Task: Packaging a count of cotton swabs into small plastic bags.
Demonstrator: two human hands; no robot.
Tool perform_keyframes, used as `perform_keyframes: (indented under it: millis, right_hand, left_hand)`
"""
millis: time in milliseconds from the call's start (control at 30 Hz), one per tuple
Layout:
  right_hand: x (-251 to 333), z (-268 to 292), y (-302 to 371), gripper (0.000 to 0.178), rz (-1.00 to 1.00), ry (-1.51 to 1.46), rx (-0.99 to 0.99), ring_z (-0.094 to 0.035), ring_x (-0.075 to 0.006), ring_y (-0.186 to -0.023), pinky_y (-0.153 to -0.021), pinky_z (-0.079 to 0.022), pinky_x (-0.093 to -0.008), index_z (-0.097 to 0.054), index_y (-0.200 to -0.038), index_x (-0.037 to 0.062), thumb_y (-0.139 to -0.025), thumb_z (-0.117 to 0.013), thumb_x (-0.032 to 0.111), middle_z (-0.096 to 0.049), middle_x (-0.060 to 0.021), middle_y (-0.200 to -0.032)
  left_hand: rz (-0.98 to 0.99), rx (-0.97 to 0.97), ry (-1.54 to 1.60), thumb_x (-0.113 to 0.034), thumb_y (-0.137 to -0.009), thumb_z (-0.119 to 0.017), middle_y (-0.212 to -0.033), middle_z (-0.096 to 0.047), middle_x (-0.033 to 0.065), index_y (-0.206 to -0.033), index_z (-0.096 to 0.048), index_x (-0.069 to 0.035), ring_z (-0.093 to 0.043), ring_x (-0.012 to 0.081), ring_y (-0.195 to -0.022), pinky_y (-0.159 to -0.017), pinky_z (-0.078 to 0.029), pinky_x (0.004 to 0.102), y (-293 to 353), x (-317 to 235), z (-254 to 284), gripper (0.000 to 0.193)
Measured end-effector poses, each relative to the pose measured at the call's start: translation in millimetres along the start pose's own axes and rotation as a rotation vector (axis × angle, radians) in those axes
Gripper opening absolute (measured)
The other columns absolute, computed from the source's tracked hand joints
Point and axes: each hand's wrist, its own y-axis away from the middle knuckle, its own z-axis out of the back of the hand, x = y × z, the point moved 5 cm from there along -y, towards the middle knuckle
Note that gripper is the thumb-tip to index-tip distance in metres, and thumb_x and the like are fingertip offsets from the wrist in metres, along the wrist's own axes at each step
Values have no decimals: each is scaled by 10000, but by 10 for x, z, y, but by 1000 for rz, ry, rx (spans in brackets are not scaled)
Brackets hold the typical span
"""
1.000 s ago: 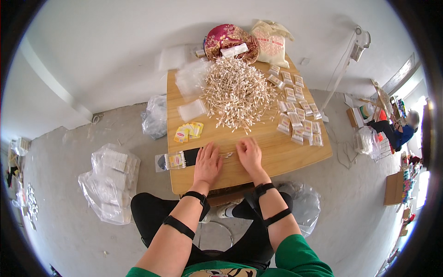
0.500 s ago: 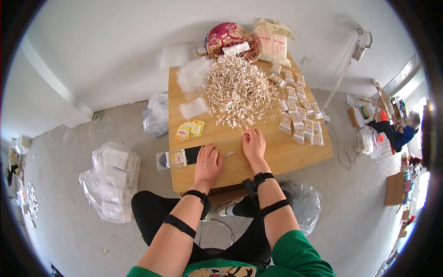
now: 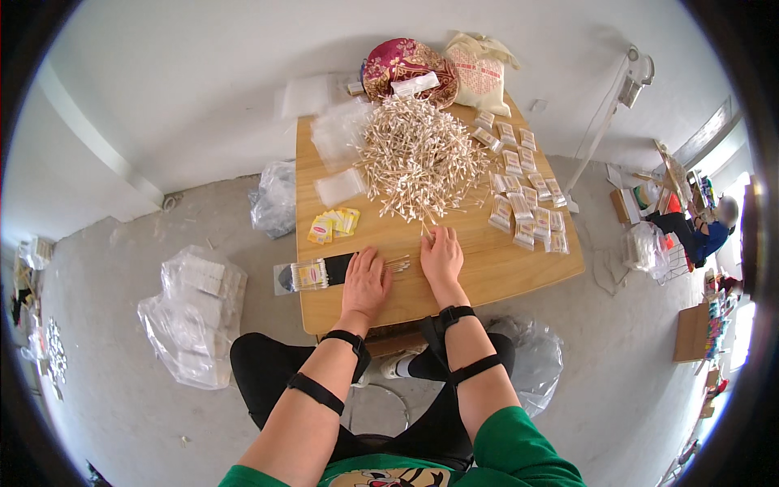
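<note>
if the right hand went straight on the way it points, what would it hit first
Likely the cotton swab pile, at its near edge, just ahead of the right hand; depth is hard to judge.

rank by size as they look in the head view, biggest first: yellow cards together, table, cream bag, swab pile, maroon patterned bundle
Table
Swab pile
Cream bag and maroon patterned bundle: too alike to rank
Yellow cards together

Upper right: white stand (image 3: 629, 91) by pale wall (image 3: 552, 49). Far right: seated person (image 3: 709, 242) in blue; brown carton (image 3: 691, 333) below. Top centre: maroon patterned cloth (image 3: 388, 63), cream sack (image 3: 479, 79) beside it.
</note>
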Motion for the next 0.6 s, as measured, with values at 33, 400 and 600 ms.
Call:
perform_keyframes:
  millis: [33,400,600]
  right_hand:
    - [16,-26,-24,119,-7,64,38,-623,-343,-865,-722,-512,-427,-597,-914,62,-868,-614,170,-607,-125,-963]
    - [-130,153,256,92,-12,10,67,-613,-342,-826,-712,-500,-433,-621,-849,71,-865,-616,162,-607,-130,-901]
    - [58,75,152,74,132,-25,146,-617,-331,-826,-716,-499,-426,-645,-853,75,-844,-639,148,-612,-108,-888]
  left_hand:
    - [2,1,9,-211,-906,-576,-1264,-536,172,-1073,-606,-29,-465,324,-1262,-1099,-338,447,3,9,-4,249]
    - [-18,-12,35,-188,-880,-590,-1201,-550,164,-991,-599,-36,-479,334,-1239,-1092,-346,457,9,-4,29,189]
    - [-4,1,26,-212,-884,-587,-1228,-538,167,-1025,-589,-37,-467,340,-1252,-1107,-329,456,8,22,11,226]
